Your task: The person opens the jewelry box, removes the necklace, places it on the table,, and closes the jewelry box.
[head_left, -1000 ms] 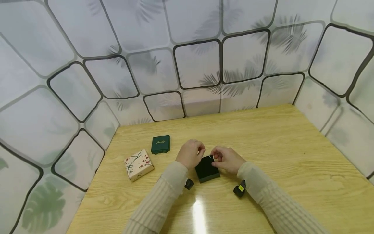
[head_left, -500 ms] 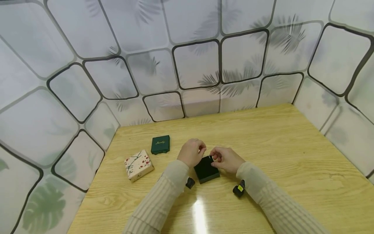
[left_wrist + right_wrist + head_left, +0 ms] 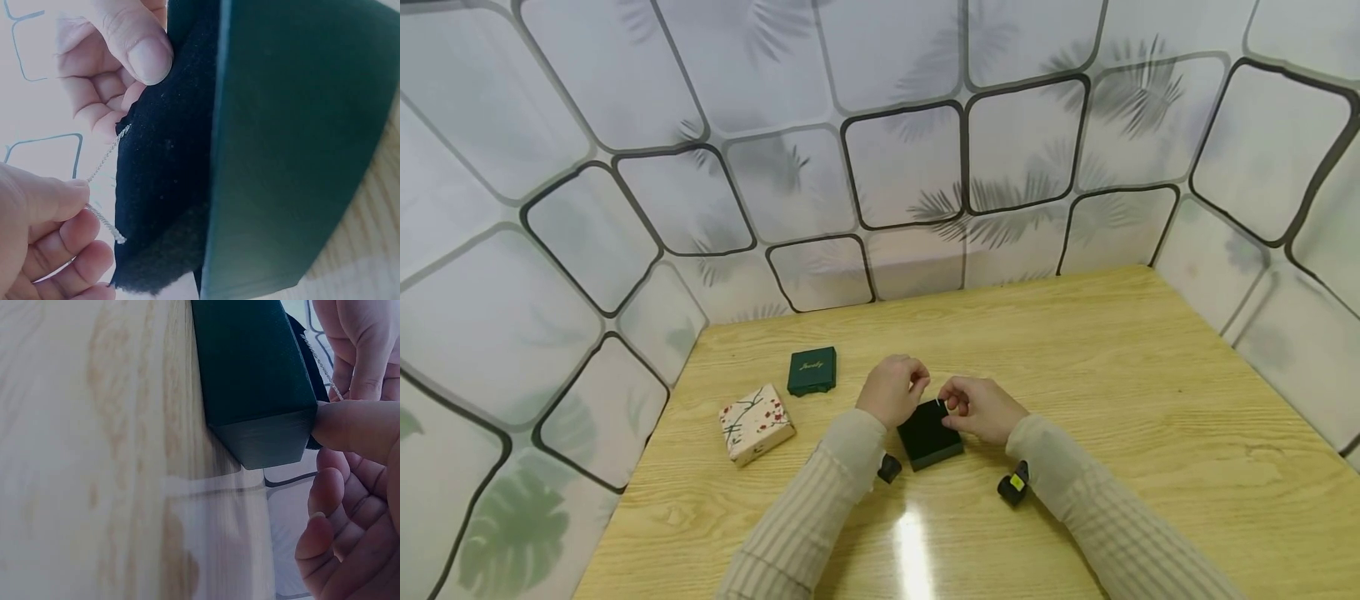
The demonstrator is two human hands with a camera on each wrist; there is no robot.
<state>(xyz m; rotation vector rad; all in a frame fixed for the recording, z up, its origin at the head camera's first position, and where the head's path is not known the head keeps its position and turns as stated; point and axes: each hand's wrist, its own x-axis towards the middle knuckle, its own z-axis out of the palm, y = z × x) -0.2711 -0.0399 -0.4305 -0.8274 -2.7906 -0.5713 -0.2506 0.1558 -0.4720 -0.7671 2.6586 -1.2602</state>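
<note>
A dark green jewelry box (image 3: pixel 937 457) with a black velvet insert (image 3: pixel 928 429) sits on the table between both hands. Silver necklace chain (image 3: pixel 103 164) runs in a narrow V from the insert's edge. At its tip, my left hand (image 3: pixel 891 392) pinches the chain between thumb and forefinger; in the left wrist view this hand (image 3: pixel 47 231) is at lower left. My right hand (image 3: pixel 985 408) holds the insert at its edge, its thumb (image 3: pixel 150 59) on the velvet and the other fingers curled behind. The insert's edge stands up past the box wall (image 3: pixel 259 369).
Left of the hands lies a green lid (image 3: pixel 812 371) with gold lettering. A cream box (image 3: pixel 756 422) with red flowers and dark branches is nearer, on the left. The wooden table (image 3: pixel 1075 350) meets a patterned curtain (image 3: pixel 910 167) at the back and sides.
Over the last second the box and hands shift very slightly in the head view; both hands keep the same hold.
</note>
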